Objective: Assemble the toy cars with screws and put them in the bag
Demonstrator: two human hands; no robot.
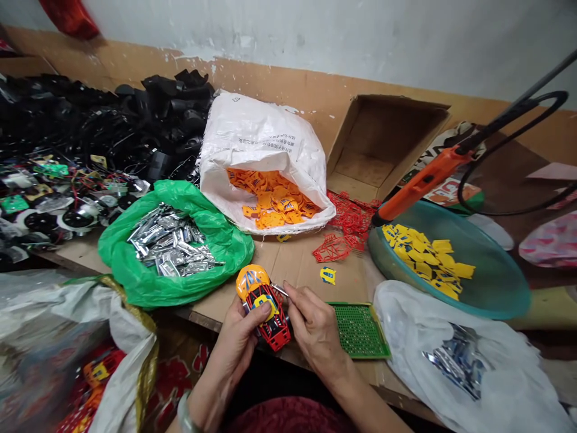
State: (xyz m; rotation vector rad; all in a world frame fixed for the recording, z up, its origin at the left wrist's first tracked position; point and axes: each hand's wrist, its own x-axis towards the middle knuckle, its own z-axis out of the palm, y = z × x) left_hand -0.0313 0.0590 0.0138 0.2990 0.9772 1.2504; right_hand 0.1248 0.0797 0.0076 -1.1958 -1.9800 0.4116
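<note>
My left hand (237, 343) is wrapped round a small toy car (264, 307) with an orange front, a yellow middle piece and a red cage frame, held over the table's near edge. My right hand (315, 328) is closed beside the car, its fingertips pinching a small silver metal part (280, 290) against the car's side. Both hands are close together and touch the toy.
A green bag of silver parts (174, 243) lies left, a white sack of orange pieces (265, 201) behind. Red frames (345, 231), a teal bowl of yellow pieces (487, 282), an orange-handled tool (428, 177), a green tray (360, 329), an open cardboard box (383, 144) and a black parts pile (90, 126) surround them.
</note>
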